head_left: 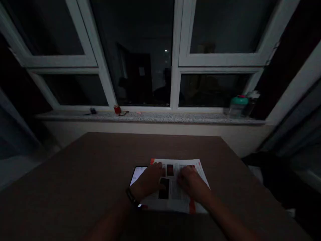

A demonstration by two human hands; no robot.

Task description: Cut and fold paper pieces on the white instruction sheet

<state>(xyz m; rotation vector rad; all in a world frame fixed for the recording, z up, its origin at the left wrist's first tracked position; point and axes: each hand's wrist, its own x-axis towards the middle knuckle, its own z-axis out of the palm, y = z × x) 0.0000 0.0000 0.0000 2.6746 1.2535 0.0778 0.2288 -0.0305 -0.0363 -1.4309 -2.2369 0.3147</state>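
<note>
- Your sheet (177,194): a white printed leaflet with orange-red edging, grey text blocks and dark photos; it lies flat beneath your left hand (147,180) and right hand (192,182).
- Your phone (137,175): dark-framed, its screen lit white, lying flat and showing past the sheet's left edge.

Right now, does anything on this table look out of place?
Yes: a smartphone seems half tucked under the edge of the printed sheet, its lit screen poking out beside your left hand. That looks odd because the sheet appears to lie partly over it instead of flat on the brown table.
</note>
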